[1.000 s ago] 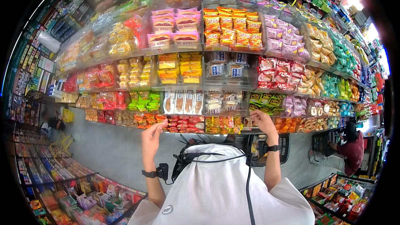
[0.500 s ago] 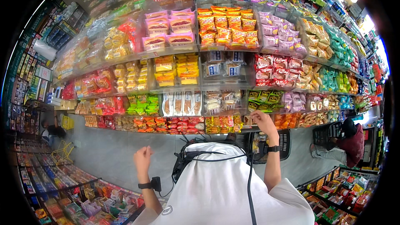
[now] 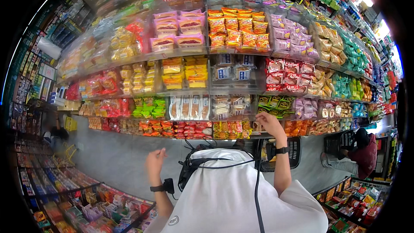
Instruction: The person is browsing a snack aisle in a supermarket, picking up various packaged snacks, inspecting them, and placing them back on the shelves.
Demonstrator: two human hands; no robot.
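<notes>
My right hand [image 3: 269, 124] is raised at the front of the lower shelves. Its fingers are loosely bent and slightly apart, with nothing visible in them. Just beyond it lie dark green and black snack packets [image 3: 275, 105], and below its fingertips is a bin of brown-looking packets [image 3: 257, 127]. Beside it sit yellow and red packets [image 3: 233, 130]. My left hand [image 3: 155, 162] hangs over the aisle, away from the shelf. Its fingers are curled, slightly blurred, and no object shows in them. Both wrists wear black bands with small devices.
Tiered clear bins [image 3: 239, 87] of packaged snacks curve across the front. A black shopping basket [image 3: 294, 153] with packets stands beneath my right forearm. Another person [image 3: 362, 153] crouches at the right, near dark baskets [image 3: 338, 140]. Low product racks [image 3: 103, 211] stand behind at left and right.
My left hand has shifted right and slightly downward, turning at the wrist. My right hand has moved slightly left and up, staying by the same lower bins. The view has shifted a little.
</notes>
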